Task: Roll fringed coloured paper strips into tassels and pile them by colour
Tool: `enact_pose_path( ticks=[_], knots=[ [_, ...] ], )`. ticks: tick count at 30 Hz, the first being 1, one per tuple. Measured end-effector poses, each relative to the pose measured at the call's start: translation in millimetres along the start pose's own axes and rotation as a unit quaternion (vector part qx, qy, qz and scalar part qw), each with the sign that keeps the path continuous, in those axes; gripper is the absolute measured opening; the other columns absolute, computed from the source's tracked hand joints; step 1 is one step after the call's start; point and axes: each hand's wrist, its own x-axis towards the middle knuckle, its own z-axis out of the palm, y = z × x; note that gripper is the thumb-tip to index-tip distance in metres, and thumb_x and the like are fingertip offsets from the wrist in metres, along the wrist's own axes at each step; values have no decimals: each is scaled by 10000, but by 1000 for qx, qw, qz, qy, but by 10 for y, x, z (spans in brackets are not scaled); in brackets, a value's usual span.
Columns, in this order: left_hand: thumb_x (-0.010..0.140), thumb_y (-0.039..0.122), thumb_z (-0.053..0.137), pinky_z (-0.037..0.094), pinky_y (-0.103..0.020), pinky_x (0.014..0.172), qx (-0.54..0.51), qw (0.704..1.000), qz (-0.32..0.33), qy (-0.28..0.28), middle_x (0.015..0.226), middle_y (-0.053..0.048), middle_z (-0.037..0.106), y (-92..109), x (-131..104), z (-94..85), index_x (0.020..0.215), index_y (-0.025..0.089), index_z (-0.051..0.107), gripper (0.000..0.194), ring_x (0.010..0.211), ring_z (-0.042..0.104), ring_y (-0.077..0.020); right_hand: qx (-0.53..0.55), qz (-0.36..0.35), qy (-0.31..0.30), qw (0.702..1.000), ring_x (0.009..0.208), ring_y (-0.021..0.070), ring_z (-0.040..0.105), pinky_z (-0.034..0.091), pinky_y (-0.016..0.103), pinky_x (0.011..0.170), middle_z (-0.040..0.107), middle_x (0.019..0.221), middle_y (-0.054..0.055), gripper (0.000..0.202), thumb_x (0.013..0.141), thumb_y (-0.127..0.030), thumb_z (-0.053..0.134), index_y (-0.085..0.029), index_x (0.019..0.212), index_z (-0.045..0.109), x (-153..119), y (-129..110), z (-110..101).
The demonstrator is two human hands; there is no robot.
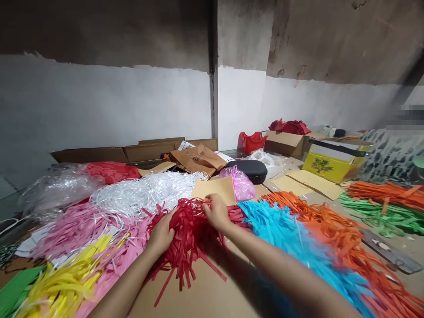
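Head view: curling the right hand [217, 213] nearly closed over the top of the red strips [185, 234], apparently pinching some; curling the left hand [162, 233] partway against their left side, but not showing clearly any strand caught there. Dangling loose red ends toward the near side, over the cardboard [198, 291], between the pink strips [132, 247] at left and the blue strips [281, 234] at right. Probably risking dropped strands through uneven pinching, and tangles through pulling at crossed ends. Possibly risking mixed colours too, from dragging left into pink or right into blue, and perhaps nudging the card [228, 187] on the far side by reaching too far.
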Motion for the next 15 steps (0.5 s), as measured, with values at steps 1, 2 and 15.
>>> enact_pose_path(
  ticks=[1,2,15],
  knots=[
    [769,-72,477,451,-446,1171,-4,1000,9,0,1458,-122,626,26,-10,17,1465,137,482,726,1351,589,-230,11,0,-26,1000,1077,236,647,509,423,994,712,1106,73,140,908,-239,769,-154,1008,721,-93,-10,104],
    [739,-70,458,443,-421,1180,-6,1000,21,-1,1465,-114,623,56,-26,35,1471,144,476,763,1361,581,-220,23,6,-55,998,995,217,666,529,397,950,724,1008,54,116,885,-230,793,-151,931,721,-169,-18,214],
    [957,306,513,415,-557,1107,64,982,142,106,1303,-146,708,23,-293,-77,1312,185,614,388,1218,634,-334,138,134,-112,975,761,149,665,590,288,660,678,984,36,220,1026,-344,641,-135,1094,658,-61,91,214]
  ],
)
